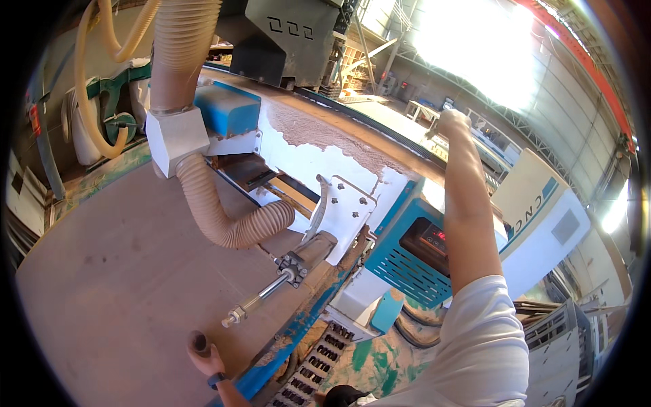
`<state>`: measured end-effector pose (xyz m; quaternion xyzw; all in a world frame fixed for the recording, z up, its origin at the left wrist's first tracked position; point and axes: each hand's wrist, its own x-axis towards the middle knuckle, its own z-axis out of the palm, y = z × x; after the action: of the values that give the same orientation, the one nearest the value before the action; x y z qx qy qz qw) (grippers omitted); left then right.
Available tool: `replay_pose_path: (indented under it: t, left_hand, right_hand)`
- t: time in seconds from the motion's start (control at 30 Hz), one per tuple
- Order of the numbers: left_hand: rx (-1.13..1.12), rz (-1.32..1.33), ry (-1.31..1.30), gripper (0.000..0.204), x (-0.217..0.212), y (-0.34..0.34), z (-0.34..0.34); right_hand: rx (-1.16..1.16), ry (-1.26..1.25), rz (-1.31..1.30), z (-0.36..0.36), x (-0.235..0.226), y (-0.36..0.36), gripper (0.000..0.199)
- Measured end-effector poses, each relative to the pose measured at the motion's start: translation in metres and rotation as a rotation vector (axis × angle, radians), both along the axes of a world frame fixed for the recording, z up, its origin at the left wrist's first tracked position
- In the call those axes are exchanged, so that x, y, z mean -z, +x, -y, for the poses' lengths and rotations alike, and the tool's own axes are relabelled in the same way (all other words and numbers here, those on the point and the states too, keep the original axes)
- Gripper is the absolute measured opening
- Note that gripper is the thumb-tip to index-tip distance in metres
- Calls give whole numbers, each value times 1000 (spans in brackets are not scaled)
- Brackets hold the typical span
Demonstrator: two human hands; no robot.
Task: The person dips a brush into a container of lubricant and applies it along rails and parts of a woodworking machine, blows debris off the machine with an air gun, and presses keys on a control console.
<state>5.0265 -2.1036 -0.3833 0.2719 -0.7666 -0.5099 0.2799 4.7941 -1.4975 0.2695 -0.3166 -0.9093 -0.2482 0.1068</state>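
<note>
My left hand point(207, 363), with a dark band at the wrist, is at the lower left over the wide brown board point(122, 271). Its fingers close around a short dark tube point(198, 342) whose round open end faces up. A metal pneumatic cylinder with a rod point(261, 298) juts out toward that hand from the machine, a little apart from it. Stretched far forward at the upper right, my right hand point(453, 124) is above the teal control box point(413, 244). Glare and distance blur its fingers, so its grip cannot be made out.
A ribbed dust hose point(224, 220) bends from a white duct box point(178, 139) to the machine. Brown dust covers the white beam point(319, 149). To the right stands a tall white cabinet point(542, 210). A black cable chain point(315, 370) runs along the floor below.
</note>
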Motion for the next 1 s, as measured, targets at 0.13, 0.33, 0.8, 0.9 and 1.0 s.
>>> replay_pose_path:
  t: [0.13, 0.33, 0.8, 0.9, 1.0]
  left_hand:
    - [25, -36, 48, 79, -3, 1, -7]
    - [55, -98, 153, 74, -4, 6, -4]
    - [77, -165, 212, 65, -9, 0, -5]
    - [94, -177, 230, 66, -9, -4, -12]
    - [107, -147, 208, 67, -3, -3, -6]
  right_hand:
    - [-251, -30, -144, 20, -8, -18, 42]
    - [-608, 200, -8, 89, 43, -85, 24]
    - [-326, 397, 356, -1, -8, 38, 22]
    - [-328, 349, 225, -33, -24, 67, 28]
    - [-369, 256, 80, -30, -12, 55, 34]
